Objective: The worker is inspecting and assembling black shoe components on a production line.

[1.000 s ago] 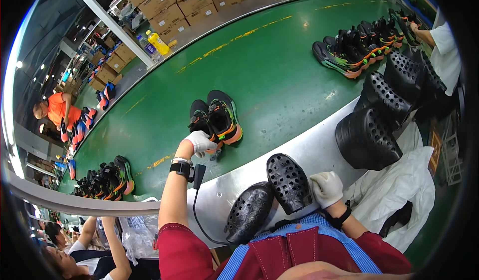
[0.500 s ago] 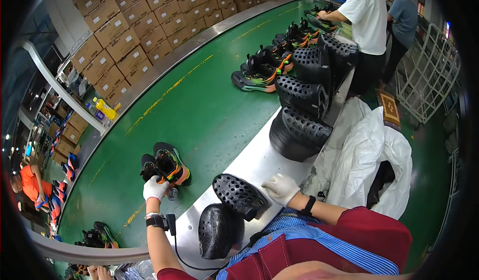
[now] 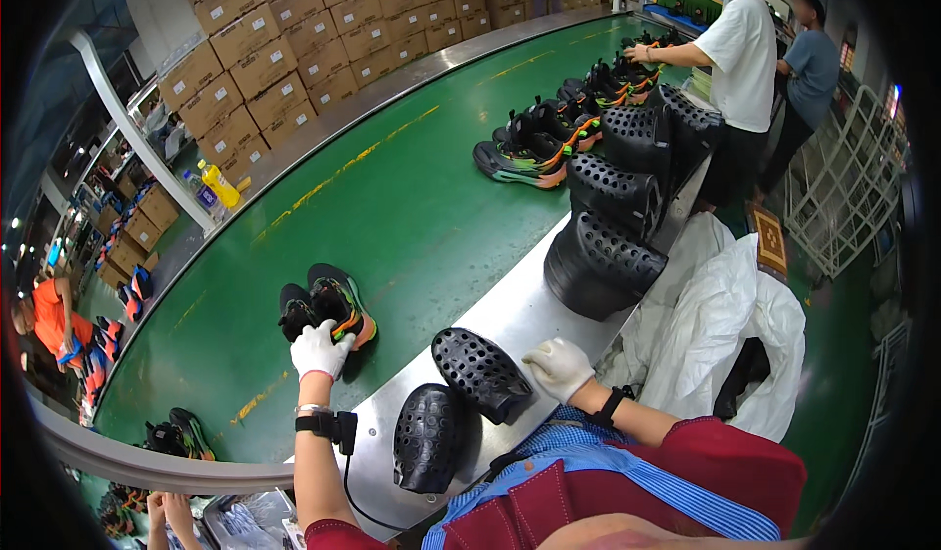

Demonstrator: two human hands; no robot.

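My left hand (image 3: 321, 350), in a white glove, closes on the near ends of a pair of black sneakers (image 3: 338, 305) with green and orange soles. The pair stands on the green belt, its far ends pointing away from me. My right hand (image 3: 561, 369), also gloved, hovers by the metal ledge with its fingers curled; nothing shows in them. Just left of it lies a black shell full of round holes (image 3: 480, 369). A second black perforated shell (image 3: 429, 437) sits nearer to me on the ledge, apart from both hands.
Larger black perforated pieces (image 3: 603, 266) are stacked along the metal ledge (image 3: 520, 305). Behind them, more sneakers (image 3: 529, 153) line the green belt (image 3: 392, 207). White plastic sheeting (image 3: 711, 305) hangs at right. A person in white (image 3: 740, 55) works farther up; cartons (image 3: 265, 60) stand beyond the belt.
My view has shifted slightly. My left hand has turned over the sneakers' near ends, covering more of them. The nearer shell now shows its holed face; my right hand stays near the other.
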